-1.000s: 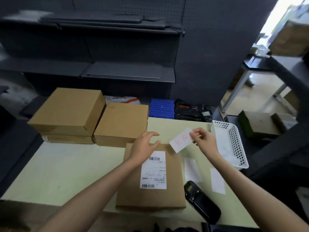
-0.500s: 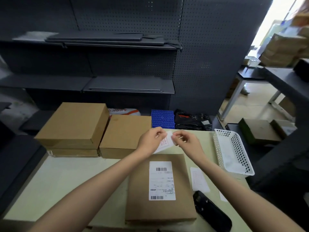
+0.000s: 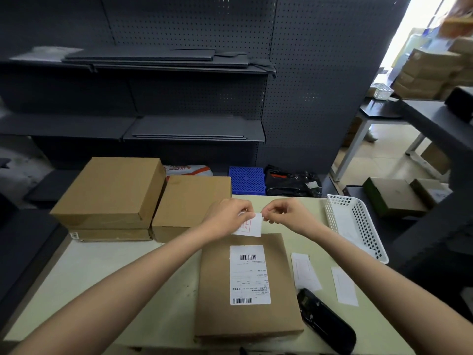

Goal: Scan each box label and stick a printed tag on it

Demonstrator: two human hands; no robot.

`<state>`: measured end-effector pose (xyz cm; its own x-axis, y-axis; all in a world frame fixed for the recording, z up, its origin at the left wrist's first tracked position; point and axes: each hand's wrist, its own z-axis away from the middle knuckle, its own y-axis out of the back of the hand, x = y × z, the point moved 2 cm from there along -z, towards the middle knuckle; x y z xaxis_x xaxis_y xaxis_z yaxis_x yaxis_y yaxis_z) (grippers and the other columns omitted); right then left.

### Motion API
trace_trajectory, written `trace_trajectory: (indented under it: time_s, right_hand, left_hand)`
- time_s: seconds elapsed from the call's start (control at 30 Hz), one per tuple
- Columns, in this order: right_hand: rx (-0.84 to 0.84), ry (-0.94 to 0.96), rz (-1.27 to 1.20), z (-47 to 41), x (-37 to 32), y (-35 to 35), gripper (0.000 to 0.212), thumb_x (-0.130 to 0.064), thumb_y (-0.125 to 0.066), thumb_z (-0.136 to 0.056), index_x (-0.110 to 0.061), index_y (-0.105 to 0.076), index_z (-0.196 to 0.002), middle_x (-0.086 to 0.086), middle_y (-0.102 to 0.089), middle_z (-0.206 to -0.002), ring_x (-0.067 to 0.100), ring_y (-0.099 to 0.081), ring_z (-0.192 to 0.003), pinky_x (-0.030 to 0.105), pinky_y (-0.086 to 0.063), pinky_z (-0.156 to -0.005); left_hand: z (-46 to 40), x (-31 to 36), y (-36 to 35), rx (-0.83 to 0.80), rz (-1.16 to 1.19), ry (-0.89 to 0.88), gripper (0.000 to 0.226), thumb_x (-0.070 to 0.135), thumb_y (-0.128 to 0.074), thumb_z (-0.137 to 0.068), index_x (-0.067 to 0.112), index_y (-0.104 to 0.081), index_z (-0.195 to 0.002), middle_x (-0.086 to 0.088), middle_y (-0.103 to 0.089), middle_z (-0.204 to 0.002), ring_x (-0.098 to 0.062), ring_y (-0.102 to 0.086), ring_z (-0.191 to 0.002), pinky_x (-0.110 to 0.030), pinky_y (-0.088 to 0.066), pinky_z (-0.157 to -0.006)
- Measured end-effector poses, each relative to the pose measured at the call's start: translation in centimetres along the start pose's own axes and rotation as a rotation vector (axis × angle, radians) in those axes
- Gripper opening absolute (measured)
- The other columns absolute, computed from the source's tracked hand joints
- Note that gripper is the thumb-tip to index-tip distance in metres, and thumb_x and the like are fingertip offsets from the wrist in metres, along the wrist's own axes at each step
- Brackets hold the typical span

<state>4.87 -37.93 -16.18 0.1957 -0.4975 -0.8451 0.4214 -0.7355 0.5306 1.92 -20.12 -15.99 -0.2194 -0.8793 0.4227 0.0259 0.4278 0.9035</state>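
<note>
While both hands (image 3: 227, 216) (image 3: 286, 213) pinch it, white tag (image 3: 252, 226), red print, above labelled box (image 3: 245, 285).

Box (image 3: 245, 290): flat brown carton lying in front of you on the pale table, its long side running away from you.
Shipping label (image 3: 249, 274): white, stuck on the carton's top, one barcode near its far edge and one near its near edge.
Printed tag (image 3: 252, 225): small white slip with red print, held above the carton's far edge, pinched between your two hands.
</note>
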Motion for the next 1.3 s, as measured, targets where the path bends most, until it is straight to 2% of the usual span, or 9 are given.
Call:
trace_trajectory:
  time_s: [0.2,0.33,0.4,0.53,0.7,0.83,0.93,1.13,1.3]
  right_hand:
    - [-0.008,-0.001,0.020,-0.2,-0.1,0.0,0.019,-0.009,-0.065,-0.086,-0.024,-0.071,-0.077,-0.009,-0.068,-0.069,-0.003,-0.059,-0.064,0.010,-0.045,-0.063]
    - [0.040,-0.052,-0.033,-0.1,0.8,-0.8,0.016,-0.009,-0.063,-0.087,-0.021,-0.071,-0.079,-0.006,-0.068,-0.069,0.002,-0.059,-0.064,0.017,-0.049,-0.061]
    - [0.111,-0.088,-0.081,-0.1,1.5,-1.4,0.015,-0.008,-0.062,-0.087,-0.018,-0.071,-0.079,-0.003,-0.066,-0.068,0.004,-0.059,-0.062,0.018,-0.049,-0.059]
    - [0.225,-0.138,-0.141,0.0,2.4,-2.6,0.010,-0.011,-0.066,-0.086,-0.015,-0.071,-0.079,-0.001,-0.066,-0.068,0.007,-0.060,-0.063,0.019,-0.051,-0.059]
    - [0.267,-0.133,-0.136,0.2,2.9,-3.4,0.011,-0.014,-0.067,-0.086,-0.020,-0.072,-0.078,-0.007,-0.067,-0.067,0.004,-0.059,-0.062,0.023,-0.053,-0.066]
    - [0.292,-0.131,-0.110,0.4,3.1,-3.6,0.013,-0.015,-0.068,-0.085,-0.024,-0.072,-0.076,-0.011,-0.066,-0.064,-0.005,-0.058,-0.059,0.011,-0.046,-0.063]
    - [0.311,-0.129,-0.111,0.6,3.1,-3.8,0.010,-0.015,-0.068,-0.084,-0.021,-0.073,-0.077,-0.012,-0.067,-0.065,-0.006,-0.058,-0.060,0.007,-0.043,-0.062]
    - [0.300,-0.094,-0.052,0.8,3.5,-4.4,0.009,-0.020,-0.068,-0.085,-0.024,-0.073,-0.078,-0.010,-0.071,-0.070,0.001,-0.064,-0.069,0.012,-0.048,-0.068]
    - [0.294,-0.051,0.003,0.7,3.5,-4.4,0.008,-0.020,-0.068,-0.084,-0.023,-0.072,-0.079,-0.011,-0.069,-0.070,0.000,-0.060,-0.066,0.015,-0.048,-0.068]
  left_hand:
    - [-0.1,0.0,-0.2,0.012,-0.012,-0.013,0.019,0.038,-0.053,-0.094,0.025,-0.067,-0.099,0.009,-0.066,-0.099,-0.012,-0.056,-0.094,-0.026,-0.036,-0.067]
    - [-0.2,-0.4,-0.5,0.173,0.060,0.050,0.023,0.039,-0.060,-0.089,0.027,-0.061,-0.108,0.012,-0.053,-0.094,-0.009,-0.046,-0.097,-0.027,-0.038,-0.078]
    - [-0.1,-0.4,-0.9,0.260,0.107,0.092,0.021,0.040,-0.062,-0.087,0.026,-0.061,-0.103,0.012,-0.051,-0.094,-0.008,-0.043,-0.095,-0.027,-0.039,-0.080]
    - [0.3,0.4,-2.6,0.163,0.181,0.110,0.014,0.041,-0.062,-0.087,0.029,-0.062,-0.080,0.013,-0.063,-0.086,-0.006,-0.049,-0.088,-0.025,-0.039,-0.073]
    - [0.2,0.7,-3.9,0.157,0.239,0.170,0.017,0.029,-0.058,-0.090,0.023,-0.073,-0.085,0.012,-0.070,-0.087,-0.007,-0.053,-0.086,-0.023,-0.038,-0.071]
    - [0.6,0.9,-4.1,0.169,0.246,0.195,0.016,0.029,-0.061,-0.089,0.024,-0.074,-0.082,0.014,-0.067,-0.078,-0.007,-0.056,-0.082,-0.025,-0.044,-0.071]
    - [0.8,1.0,-4.0,0.180,0.238,0.198,0.016,0.030,-0.061,-0.090,0.022,-0.075,-0.087,0.011,-0.071,-0.085,-0.007,-0.059,-0.082,-0.026,-0.046,-0.074]
    - [1.1,1.1,-4.0,0.123,0.236,0.174,0.023,0.026,-0.056,-0.092,0.019,-0.077,-0.087,0.000,-0.073,-0.089,-0.013,-0.058,-0.081,-0.026,-0.038,-0.065]
    - [1.2,0.9,-3.8,0.097,0.252,0.160,0.021,0.026,-0.057,-0.092,0.019,-0.077,-0.088,0.003,-0.073,-0.089,-0.010,-0.056,-0.080,-0.026,-0.038,-0.066]
